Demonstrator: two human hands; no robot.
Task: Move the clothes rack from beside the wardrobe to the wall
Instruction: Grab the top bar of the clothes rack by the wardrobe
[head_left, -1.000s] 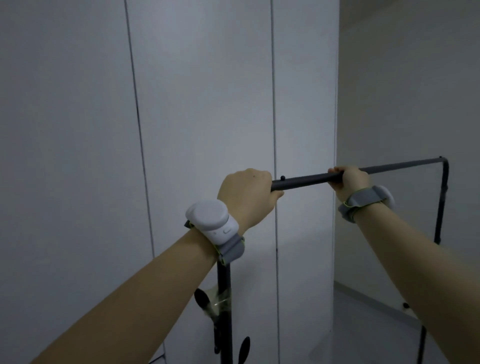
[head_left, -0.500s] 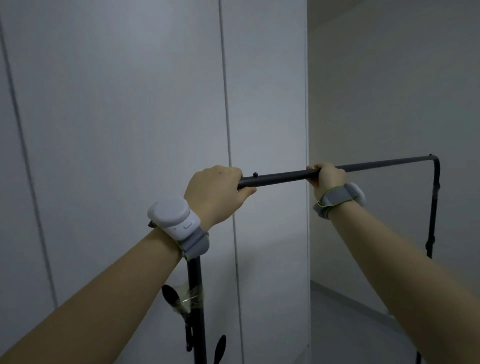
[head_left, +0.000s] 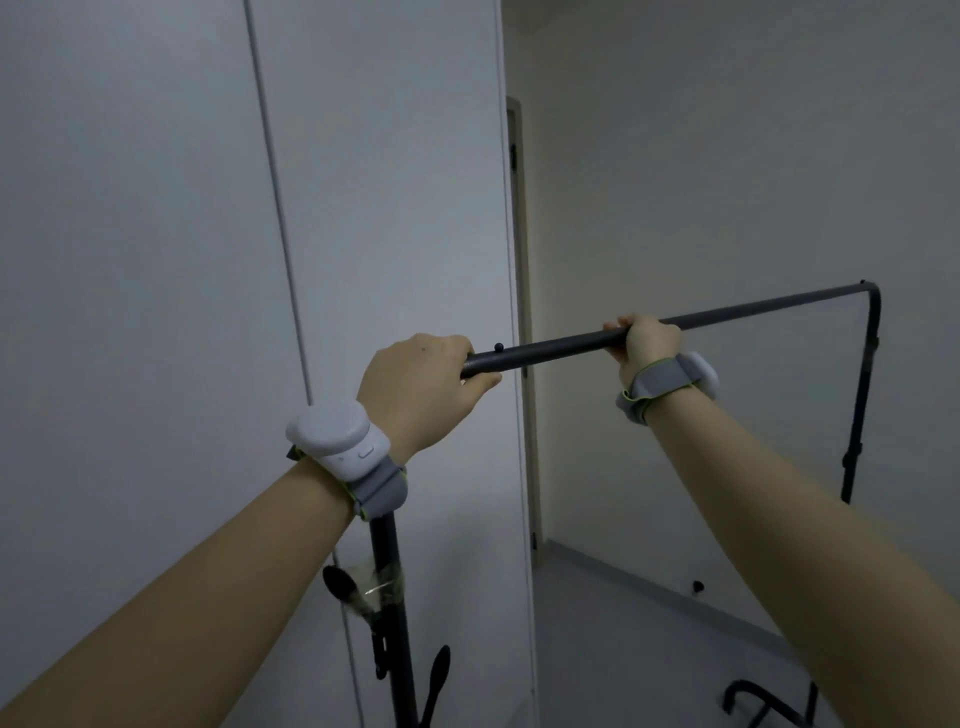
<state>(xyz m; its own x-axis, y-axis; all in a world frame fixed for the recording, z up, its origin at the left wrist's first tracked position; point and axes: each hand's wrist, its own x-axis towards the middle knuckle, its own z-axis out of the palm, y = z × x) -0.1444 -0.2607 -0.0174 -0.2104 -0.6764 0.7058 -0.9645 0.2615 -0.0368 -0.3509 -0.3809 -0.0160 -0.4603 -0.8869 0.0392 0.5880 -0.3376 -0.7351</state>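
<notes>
One dark metal clothes rack (head_left: 561, 349) is in view, showing one horizontal top bar and two upright posts. Two bare hands are present, the left hand (head_left: 421, 389) and the right hand (head_left: 649, 343), each closed around that bar, and two white wrist devices on grey straps (head_left: 340, 441) are counted, one per wrist. One white panelled wardrobe (head_left: 208, 234), one pale wall (head_left: 727, 156) and one wrap of clear tape (head_left: 376, 584) on the near post complete the count.

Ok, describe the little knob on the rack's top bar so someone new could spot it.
Start at the white wardrobe. The dark top bar runs between both hands; beside the left hand sits a small round knob, the bar's only bump.
</notes>
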